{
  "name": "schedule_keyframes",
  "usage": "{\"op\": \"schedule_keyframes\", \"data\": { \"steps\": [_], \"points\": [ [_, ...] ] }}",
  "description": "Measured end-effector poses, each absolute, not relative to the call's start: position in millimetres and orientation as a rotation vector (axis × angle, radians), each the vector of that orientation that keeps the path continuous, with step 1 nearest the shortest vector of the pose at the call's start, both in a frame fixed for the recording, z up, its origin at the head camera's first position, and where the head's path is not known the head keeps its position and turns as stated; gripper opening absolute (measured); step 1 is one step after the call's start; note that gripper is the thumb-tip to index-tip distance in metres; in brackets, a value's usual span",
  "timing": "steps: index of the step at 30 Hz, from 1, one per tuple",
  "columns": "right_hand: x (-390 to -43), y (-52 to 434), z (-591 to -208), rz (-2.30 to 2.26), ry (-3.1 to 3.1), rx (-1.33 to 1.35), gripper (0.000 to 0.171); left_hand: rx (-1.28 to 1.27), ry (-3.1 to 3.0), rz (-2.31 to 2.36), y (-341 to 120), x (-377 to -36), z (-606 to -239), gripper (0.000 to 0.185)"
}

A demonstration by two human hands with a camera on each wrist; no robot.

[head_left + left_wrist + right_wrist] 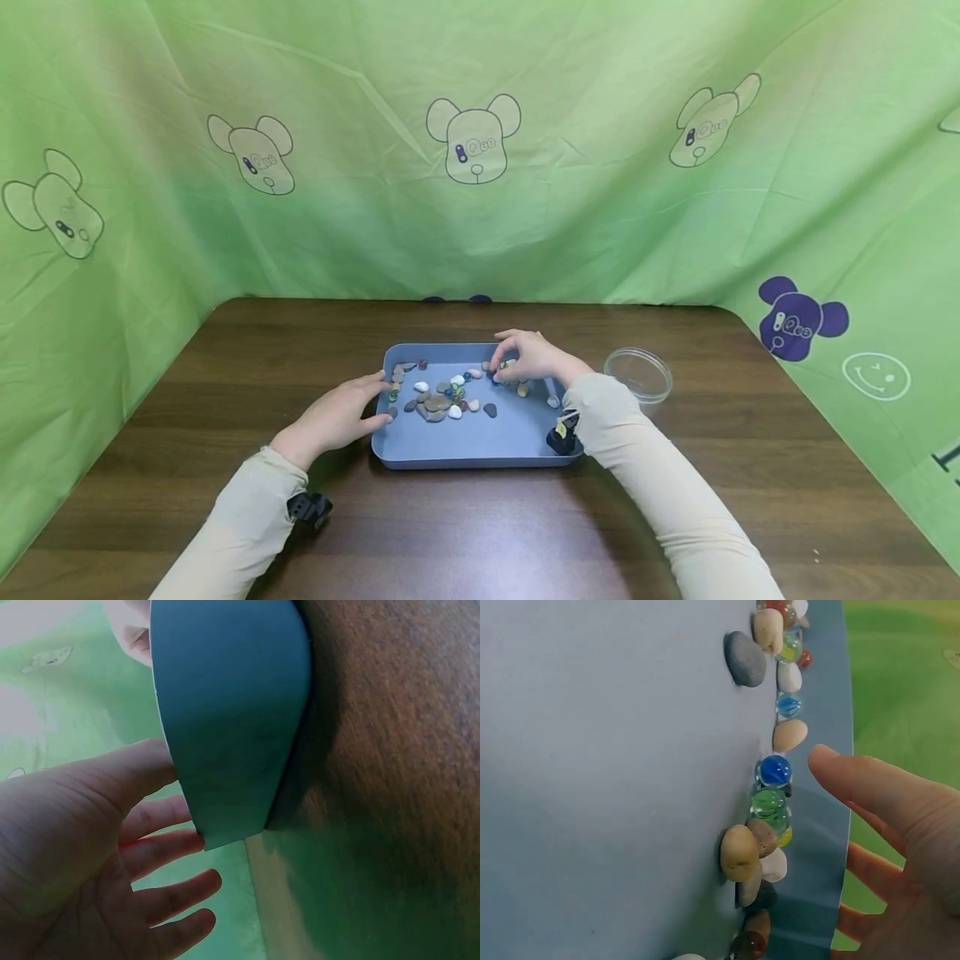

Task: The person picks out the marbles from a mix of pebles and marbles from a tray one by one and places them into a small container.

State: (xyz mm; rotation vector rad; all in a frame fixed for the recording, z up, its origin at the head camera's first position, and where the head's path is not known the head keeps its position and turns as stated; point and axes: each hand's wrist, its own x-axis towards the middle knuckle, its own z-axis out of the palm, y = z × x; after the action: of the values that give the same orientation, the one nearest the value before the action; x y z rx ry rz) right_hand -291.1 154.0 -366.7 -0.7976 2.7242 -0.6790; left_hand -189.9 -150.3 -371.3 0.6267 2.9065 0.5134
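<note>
A shallow blue-grey tray (465,442) holds pebbles and glass marbles. My left hand (341,417) rests at its left rim with fingers spread; in the left wrist view the thumb (142,769) reaches over the edge. Over the back right part of the tray is my right hand (528,357), thumb and fingers apart, holding nothing visible. Its thumb (877,784) points toward a blue marble (775,771) and a pale pebble (790,736) in the right wrist view. Beside these lie a green marble (768,802), a tan stone (739,853) and a dark grey stone (745,658).
Flat grey-brown stones (438,402) cluster left of the tray's middle, a white pebble (455,412) beside them. Right of the tray, a round clear dish or lid (638,375) sits on the brown wooden table (450,533). Green cloth (480,242) hangs behind and along both sides.
</note>
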Motion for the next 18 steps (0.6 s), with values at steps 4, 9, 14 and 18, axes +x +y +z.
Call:
{"op": "schedule_keyframes", "data": {
  "steps": [4,9,14,18],
  "points": [
    [-290.6,153.6,-369.0,-0.637,2.732,-0.813,0.009,0.625,2.902,0.518,-150.2,-190.0,-371.5,0.048],
    [-290.3,153.3,-371.2,-0.585,2.751,-0.796,0.009,0.62,2.899,0.517,-150.6,-189.9,-371.5,0.048],
    [-290.2,151.7,-372.4,-0.556,2.769,-0.792,0.01,0.629,2.911,0.517,-150.7,-189.9,-372.1,0.047],
    [-288.6,149.3,-372.1,-0.52,2.781,-0.784,0.01,0.633,2.913,0.518,-150.7,-189.8,-372.7,0.047]
  ]
}}
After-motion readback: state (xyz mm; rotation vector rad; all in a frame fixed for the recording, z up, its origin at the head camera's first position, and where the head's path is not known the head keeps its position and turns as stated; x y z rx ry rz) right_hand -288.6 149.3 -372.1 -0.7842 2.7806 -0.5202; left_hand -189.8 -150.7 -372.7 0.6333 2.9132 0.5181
